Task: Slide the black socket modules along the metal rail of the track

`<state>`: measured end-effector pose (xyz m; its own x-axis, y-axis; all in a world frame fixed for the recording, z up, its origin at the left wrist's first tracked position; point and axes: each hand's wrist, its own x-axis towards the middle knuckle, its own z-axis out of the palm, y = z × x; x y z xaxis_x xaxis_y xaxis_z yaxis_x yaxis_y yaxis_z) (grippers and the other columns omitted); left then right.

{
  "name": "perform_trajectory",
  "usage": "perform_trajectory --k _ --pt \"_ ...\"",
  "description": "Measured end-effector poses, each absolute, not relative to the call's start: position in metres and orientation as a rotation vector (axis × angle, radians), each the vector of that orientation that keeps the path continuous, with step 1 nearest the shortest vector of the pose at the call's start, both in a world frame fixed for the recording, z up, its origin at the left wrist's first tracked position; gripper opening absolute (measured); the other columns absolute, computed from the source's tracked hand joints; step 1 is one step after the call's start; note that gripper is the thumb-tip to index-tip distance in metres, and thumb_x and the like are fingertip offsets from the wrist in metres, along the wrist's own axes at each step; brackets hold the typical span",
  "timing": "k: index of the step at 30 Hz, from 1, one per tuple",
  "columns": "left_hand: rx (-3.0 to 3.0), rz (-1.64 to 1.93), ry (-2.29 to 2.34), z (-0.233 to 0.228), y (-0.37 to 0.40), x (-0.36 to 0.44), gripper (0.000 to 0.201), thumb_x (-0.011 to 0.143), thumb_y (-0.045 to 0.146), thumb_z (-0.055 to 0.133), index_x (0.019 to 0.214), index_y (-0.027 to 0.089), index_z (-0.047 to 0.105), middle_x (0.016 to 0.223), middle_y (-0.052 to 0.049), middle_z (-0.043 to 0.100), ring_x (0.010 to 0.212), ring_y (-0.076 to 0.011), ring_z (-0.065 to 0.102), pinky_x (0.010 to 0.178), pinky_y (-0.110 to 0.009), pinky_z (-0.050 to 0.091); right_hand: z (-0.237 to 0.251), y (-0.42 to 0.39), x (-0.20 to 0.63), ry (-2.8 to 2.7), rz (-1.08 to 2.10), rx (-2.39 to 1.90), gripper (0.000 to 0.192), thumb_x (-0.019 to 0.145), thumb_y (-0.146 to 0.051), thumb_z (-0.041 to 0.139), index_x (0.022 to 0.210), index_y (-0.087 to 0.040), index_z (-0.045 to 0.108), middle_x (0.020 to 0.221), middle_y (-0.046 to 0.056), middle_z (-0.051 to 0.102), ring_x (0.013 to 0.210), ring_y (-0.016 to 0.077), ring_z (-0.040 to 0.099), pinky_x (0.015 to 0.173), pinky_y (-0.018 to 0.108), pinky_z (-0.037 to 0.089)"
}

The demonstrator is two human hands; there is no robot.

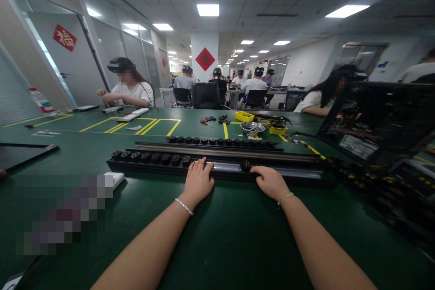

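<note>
Here both hands [199, 181] [270, 181] rest loose-gripped on the near rail [299, 173], second rail [220, 142] behind.

Both bare arms reached forward, side by side. The left hand [199, 180] lay palm down, fingers [204, 164] spread and stretched ahead. The right hand [270, 180] lay palm down too, its fingers curled over, perhaps gripping, though the view was too dim to tell. A thin bracelet circled each wrist.

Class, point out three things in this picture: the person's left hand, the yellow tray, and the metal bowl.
left hand [198, 182], head view, back of the hand.
yellow tray [244, 116], head view, its front wall.
metal bowl [252, 127], head view, its rim.
</note>
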<state>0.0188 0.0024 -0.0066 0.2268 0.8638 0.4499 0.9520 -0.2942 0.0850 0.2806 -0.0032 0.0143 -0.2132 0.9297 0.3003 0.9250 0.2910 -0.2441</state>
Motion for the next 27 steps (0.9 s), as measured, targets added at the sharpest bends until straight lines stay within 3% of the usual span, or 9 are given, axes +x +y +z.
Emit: perform_trajectory --k 27 --pt "-2.294 -0.607 -1.705 -0.0056 0.0012 0.0177 0.037 0.079 0.025 0.053 0.115 0.02 0.058 0.141 -0.012 0.045 0.129 -0.0275 0.041 0.11 -0.043 0.027 0.0121 -0.0047 0.2867 -2.173 -0.02 -1.69 0.043 0.075 -0.012 0.038 0.104 -0.022 0.068 0.106 0.003 0.067 0.098 0.0173 0.059 0.089 0.029 0.042"
